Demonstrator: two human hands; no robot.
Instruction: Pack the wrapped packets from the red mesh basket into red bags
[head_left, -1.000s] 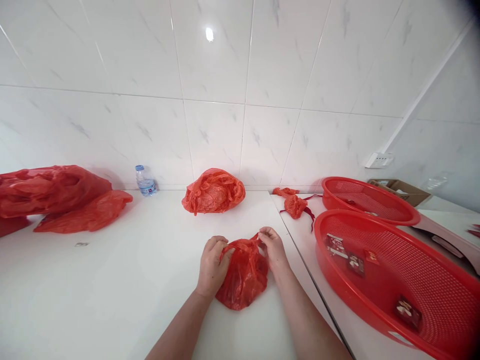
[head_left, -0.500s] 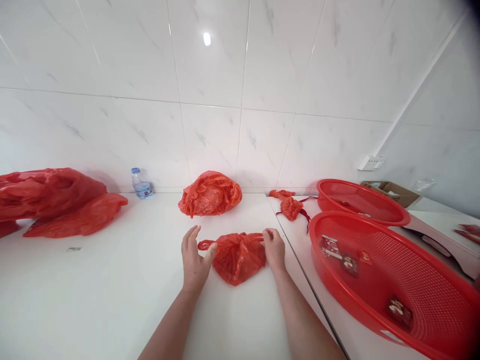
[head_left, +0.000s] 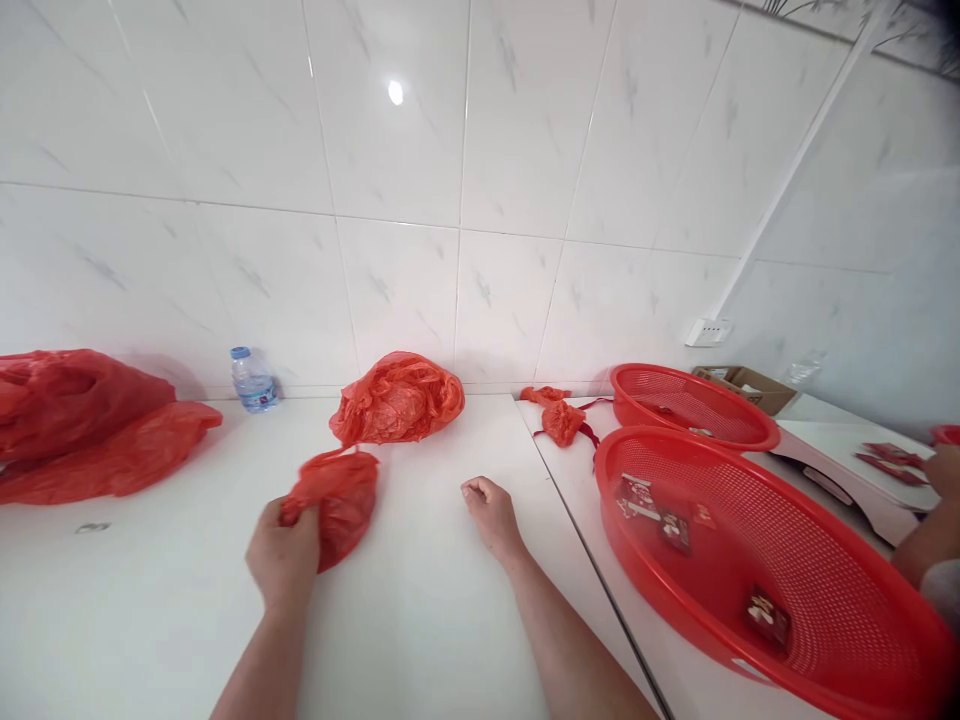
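My left hand [head_left: 285,555] grips the gathered side of a small red plastic bag [head_left: 346,500], which is raised and tilted over the left half of the white table. What the bag contains is hidden by the plastic. My right hand [head_left: 491,515] is curled closed above the table to the right of the bag, with nothing visible in it. Behind the bag, a crumpled heap of red plastic bags [head_left: 401,398] lies against the tiled wall.
Big red bags [head_left: 90,420] and a water bottle [head_left: 253,380] stand at the left. On the right are two red baskets, the nearer basket [head_left: 675,625] holding several small packets, a scale [head_left: 832,485] and a cardboard box [head_left: 750,388]. Another person's hand [head_left: 943,470] reaches in at the right edge.
My left hand has closed on the small red bag and carried it left. My right hand has let go of the bag's handle. Another person's hand has appeared by the scale.
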